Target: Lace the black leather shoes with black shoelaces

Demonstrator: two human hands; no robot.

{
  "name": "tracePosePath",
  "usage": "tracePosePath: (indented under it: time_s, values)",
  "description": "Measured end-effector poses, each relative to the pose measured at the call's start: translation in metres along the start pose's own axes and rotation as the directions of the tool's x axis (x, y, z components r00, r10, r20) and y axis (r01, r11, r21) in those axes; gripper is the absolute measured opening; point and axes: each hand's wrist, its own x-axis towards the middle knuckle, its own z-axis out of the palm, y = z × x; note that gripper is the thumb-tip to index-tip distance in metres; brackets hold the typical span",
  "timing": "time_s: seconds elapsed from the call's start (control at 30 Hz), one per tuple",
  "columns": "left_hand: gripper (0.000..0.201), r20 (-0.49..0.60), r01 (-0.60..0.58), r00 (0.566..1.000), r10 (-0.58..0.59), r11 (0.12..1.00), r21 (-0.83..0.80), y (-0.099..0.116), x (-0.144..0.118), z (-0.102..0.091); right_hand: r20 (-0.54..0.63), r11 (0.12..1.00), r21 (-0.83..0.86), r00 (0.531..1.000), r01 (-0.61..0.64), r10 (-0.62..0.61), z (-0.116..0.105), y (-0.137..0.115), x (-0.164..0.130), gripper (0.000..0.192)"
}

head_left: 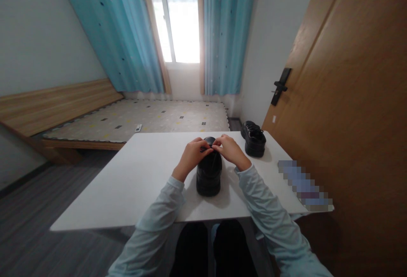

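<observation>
A black shoe stands on the white table in front of me, its heel towards me and its toe pointing away. My left hand and my right hand meet over the lacing of this shoe. Thumb and fingers of each hand are pinched together on the thin dark shoelace, most of which is hidden by the fingers. A second black shoe, with its laces showing, stands upright at the far right of the table, apart from both hands.
The white table spans the space before me. A pixelated flat item lies at its right edge. Beyond are a bed with a patterned mattress, blue curtains and a window. A wooden door stands close on the right.
</observation>
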Motion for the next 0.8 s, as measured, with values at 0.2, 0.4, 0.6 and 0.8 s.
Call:
tracePosePath:
  time_s: [0.2, 0.4, 0.6, 0.8]
  values:
    - [0.015, -0.018, 0.007, 1.000, -0.006, 0.999, 0.044, 0.005, -0.002, -0.005, -0.010, 0.999, -0.028, 0.999, -0.043, 0.043, 0.002, -0.004, -0.003, 0.009]
    - [0.013, -0.014, 0.060, 0.998, -0.059, 0.997, 0.052, 0.004, -0.002, -0.006, -0.093, 0.987, 0.086, 0.985, -0.138, 0.146, 0.014, -0.005, -0.011, 0.013]
    - [0.018, 0.086, 0.203, 0.977, -0.196, 0.975, -0.090, -0.009, -0.004, -0.005, 0.062, 0.853, 0.418, 0.947, -0.313, 0.316, 0.022, 0.007, -0.014, 0.018]
    - [0.022, 0.180, 0.320, 0.942, -0.282, 0.916, -0.243, -0.015, -0.005, -0.009, 0.186, 0.641, 0.641, 0.896, -0.422, 0.403, 0.024, 0.017, -0.018, 0.017]
